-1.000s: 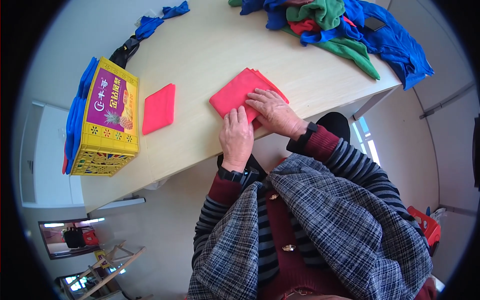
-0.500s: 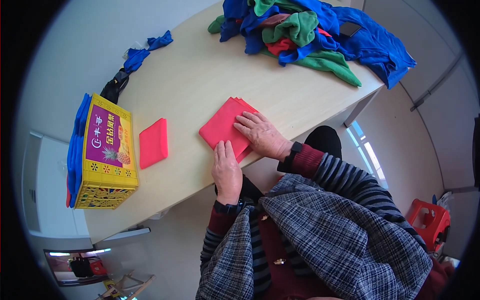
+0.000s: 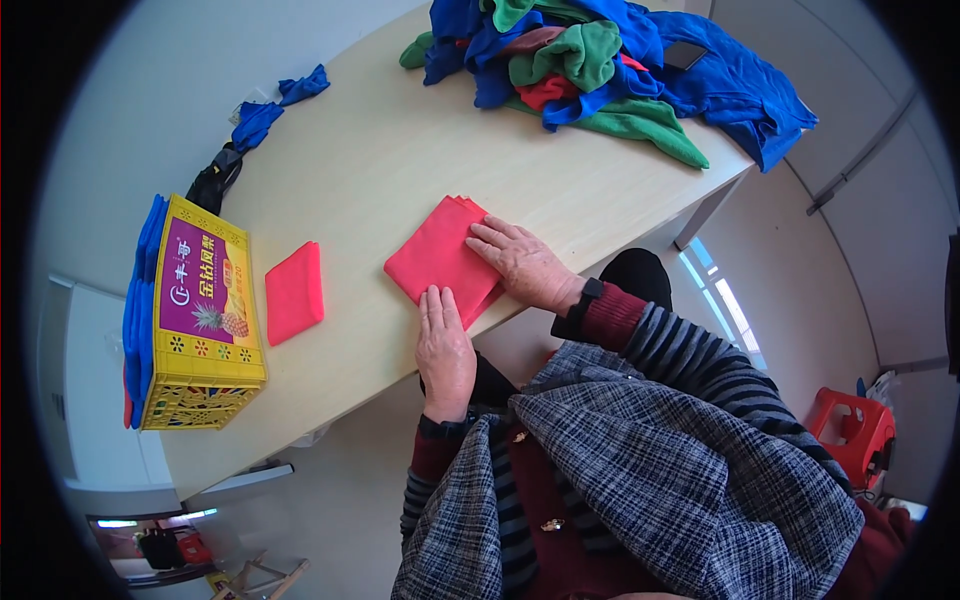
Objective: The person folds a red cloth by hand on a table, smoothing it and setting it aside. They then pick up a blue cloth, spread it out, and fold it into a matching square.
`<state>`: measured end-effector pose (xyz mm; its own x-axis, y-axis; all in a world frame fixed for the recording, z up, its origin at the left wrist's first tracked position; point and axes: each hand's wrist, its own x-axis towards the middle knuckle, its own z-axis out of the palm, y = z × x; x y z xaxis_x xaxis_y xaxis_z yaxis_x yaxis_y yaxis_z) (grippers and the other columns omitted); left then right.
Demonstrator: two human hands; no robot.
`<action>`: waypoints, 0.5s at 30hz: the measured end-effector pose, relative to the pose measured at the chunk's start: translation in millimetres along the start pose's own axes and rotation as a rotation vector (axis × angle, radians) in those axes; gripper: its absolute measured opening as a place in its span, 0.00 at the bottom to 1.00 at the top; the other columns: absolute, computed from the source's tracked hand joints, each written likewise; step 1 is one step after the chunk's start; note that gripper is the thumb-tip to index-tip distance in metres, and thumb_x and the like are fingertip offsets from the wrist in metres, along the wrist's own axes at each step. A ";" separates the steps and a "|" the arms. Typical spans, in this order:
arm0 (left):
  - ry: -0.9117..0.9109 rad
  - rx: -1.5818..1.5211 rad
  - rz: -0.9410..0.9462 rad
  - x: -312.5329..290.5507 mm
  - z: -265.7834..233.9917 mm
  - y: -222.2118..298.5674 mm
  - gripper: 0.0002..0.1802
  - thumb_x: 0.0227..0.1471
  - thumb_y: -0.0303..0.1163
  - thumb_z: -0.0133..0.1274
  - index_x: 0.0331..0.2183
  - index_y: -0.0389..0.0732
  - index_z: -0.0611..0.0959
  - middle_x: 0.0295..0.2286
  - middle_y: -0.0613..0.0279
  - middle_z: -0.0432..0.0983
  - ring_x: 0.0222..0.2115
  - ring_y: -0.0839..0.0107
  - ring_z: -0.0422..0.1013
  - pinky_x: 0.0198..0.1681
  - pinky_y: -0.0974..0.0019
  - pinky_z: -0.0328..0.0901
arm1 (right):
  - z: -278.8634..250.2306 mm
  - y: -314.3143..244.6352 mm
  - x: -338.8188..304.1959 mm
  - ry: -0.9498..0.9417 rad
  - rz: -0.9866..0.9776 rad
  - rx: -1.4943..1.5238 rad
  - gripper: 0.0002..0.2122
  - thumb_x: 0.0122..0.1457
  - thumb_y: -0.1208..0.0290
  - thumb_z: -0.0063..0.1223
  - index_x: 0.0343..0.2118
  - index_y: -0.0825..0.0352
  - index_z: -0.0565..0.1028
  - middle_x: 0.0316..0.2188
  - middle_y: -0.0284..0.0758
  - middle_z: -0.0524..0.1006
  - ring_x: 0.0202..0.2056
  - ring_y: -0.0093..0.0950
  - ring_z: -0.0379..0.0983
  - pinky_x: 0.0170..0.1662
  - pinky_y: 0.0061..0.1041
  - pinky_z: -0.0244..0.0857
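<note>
Your left hand point(image 3: 446, 350) rests at the near edge of the folded red cloth point(image 3: 432, 258), fingers straight and close together, tips on the fabric. Your right hand point(image 3: 528, 268) lies flat over its right side, fingers extended and slightly parted, hiding part of that edge; neither hand grips. The cloth lies near your edge of the table point(image 3: 365, 150). To its left sits a smaller red folded piece point(image 3: 295, 295), then a yellow crate point(image 3: 205, 398) with blue cloths point(image 3: 138, 300) along its left side. Farther off, a heap of blue, green and red fabric point(image 3: 575, 60) covers the far right. Compared with a second ago, your fingertips are farther apart.
</note>
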<state>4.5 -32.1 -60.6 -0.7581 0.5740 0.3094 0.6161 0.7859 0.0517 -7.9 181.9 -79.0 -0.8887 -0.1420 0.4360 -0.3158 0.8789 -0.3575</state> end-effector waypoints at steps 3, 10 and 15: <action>-0.011 -0.012 0.000 -2.6 1.0 -1.3 0.33 0.54 0.21 0.52 0.61 0.30 0.66 0.61 0.44 0.62 0.63 0.49 0.59 0.64 0.56 0.60 | -3.0 1.1 -1.4 -0.006 0.003 -0.002 0.25 0.57 0.74 0.52 0.60 0.68 0.70 0.63 0.43 0.66 0.67 0.41 0.57 0.68 0.37 0.53; -0.001 -0.021 0.013 -5.0 0.6 -2.7 0.33 0.53 0.20 0.52 0.61 0.29 0.66 0.62 0.44 0.61 0.63 0.50 0.59 0.64 0.56 0.60 | -10.4 10.4 -3.4 -0.036 0.022 -0.044 0.28 0.54 0.78 0.53 0.61 0.67 0.69 0.64 0.44 0.66 0.64 0.43 0.62 0.67 0.38 0.56; -0.002 -0.033 0.015 -7.5 -1.6 0.1 0.34 0.53 0.20 0.51 0.61 0.29 0.65 0.62 0.44 0.60 0.64 0.50 0.57 0.64 0.56 0.60 | -21.9 14.6 -8.3 -0.041 0.010 -0.082 0.27 0.54 0.78 0.52 0.61 0.68 0.68 0.62 0.46 0.67 0.63 0.42 0.64 0.66 0.38 0.57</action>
<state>10.6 -36.7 -61.4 -0.7490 0.5862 0.3088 0.6343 0.7691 0.0787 2.1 205.9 -69.7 -0.9052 -0.1498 0.3978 -0.2799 0.9144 -0.2926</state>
